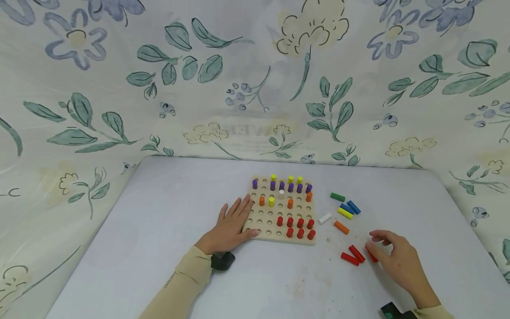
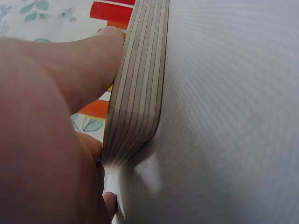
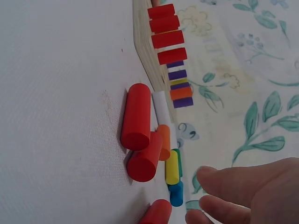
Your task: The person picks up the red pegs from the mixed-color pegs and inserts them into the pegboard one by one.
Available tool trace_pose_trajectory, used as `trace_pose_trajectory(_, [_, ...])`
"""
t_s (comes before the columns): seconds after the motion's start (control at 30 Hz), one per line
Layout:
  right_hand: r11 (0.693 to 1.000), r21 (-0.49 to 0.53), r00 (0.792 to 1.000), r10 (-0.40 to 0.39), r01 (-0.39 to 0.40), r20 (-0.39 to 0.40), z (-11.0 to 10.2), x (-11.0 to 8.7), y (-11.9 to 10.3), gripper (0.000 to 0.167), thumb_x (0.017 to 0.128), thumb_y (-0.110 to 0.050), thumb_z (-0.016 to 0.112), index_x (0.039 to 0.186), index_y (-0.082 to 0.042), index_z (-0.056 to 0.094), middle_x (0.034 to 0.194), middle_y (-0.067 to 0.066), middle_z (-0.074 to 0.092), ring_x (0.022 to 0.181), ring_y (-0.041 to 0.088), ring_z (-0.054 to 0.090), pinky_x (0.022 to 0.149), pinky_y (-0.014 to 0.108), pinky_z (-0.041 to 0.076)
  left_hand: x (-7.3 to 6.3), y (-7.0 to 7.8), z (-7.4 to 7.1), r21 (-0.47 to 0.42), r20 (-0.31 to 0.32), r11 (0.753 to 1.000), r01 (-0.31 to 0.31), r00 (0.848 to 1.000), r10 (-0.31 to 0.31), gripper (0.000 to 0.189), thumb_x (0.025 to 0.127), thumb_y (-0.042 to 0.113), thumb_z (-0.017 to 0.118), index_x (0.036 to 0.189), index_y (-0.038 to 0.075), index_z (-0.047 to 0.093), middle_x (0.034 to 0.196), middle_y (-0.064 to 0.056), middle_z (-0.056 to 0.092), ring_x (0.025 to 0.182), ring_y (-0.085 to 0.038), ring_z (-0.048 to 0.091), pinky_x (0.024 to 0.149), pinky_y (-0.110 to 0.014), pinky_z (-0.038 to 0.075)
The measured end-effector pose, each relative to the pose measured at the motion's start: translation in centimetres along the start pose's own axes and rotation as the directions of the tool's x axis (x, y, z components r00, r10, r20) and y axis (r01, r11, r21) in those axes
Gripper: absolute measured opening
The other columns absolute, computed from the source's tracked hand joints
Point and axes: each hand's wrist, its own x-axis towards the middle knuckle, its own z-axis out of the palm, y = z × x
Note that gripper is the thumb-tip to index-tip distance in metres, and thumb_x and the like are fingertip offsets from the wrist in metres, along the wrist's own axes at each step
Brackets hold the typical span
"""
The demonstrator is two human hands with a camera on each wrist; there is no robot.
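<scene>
A wooden pegboard [image 1: 264, 235] holds upright coloured pegs, with red ones along its near right side and purple, yellow, orange and white ones farther back. My left hand [image 1: 229, 228] rests at the board's left edge, fingers stretched out and thumb on the near left corner. In the left wrist view the thumb [image 2: 93, 60] lies against the board's layered edge [image 2: 138, 79]. Over at the right, my right hand [image 1: 400, 261] hovers by a loose red peg [image 1: 371, 254], partly covering it. The right wrist view shows the fingers [image 3: 224, 184] apart from that peg, with nothing between them.
Two more red pegs [image 1: 353, 255] lie left of the right hand. Farther back are loose pegs: orange [image 1: 341, 227], white [image 1: 324, 218], yellow [image 1: 345, 213], green [image 1: 338, 196] and two blue [image 1: 353, 207]. A flowered cloth [image 1: 255, 88] hangs behind the white table [image 1: 179, 186].
</scene>
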Motion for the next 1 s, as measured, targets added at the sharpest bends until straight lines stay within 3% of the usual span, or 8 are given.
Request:
trace_pose_trajectory(0.27, [1.0,-0.028,0.998,0.01,-0.009,0.059,0.11,0.04,0.21,0.041,0.092,-0.026,0.073,0.12,0.003,0.066,0.104,0.013,0.068,0.095,0.029,0.054,0.065,0.032,0.047,0.04,-0.1,0.17,0.009,-0.003,1.0,-0.002,1.0,0.002,0.087,0.102,0.048,0.052,0.16,0.001,0.008,0.169,-0.012,-0.001,0.154,-0.036,-0.004,0.117,-0.062,-0.007])
trace_pose_trajectory(0.53, [0.999,-0.052,0.996,0.021,-0.017,0.084,0.26,0.22,0.36,0.045,0.09,-0.027,0.076,0.12,0.004,0.066,0.102,0.012,0.069,0.095,0.029,0.056,0.076,0.045,0.05,0.1,-0.24,0.18,0.013,-0.003,1.0,-0.002,1.0,0.002,0.087,0.102,0.048,0.052,0.16,0.001,0.009,0.169,-0.012,-0.001,0.154,-0.036,-0.004,0.117,-0.062,-0.006])
trace_pose_trajectory(1.0, [0.995,-0.084,0.99,0.058,-0.048,0.129,0.46,0.37,0.48,0.041,0.089,-0.024,0.076,0.114,0.006,0.066,0.095,0.009,0.07,0.09,0.028,0.059,0.079,0.051,0.051,0.05,-0.26,0.17,0.015,-0.003,1.0,-0.001,1.0,0.001,0.088,0.102,0.049,0.052,0.161,0.001,0.007,0.169,-0.011,-0.002,0.154,-0.035,-0.005,0.117,-0.061,-0.008])
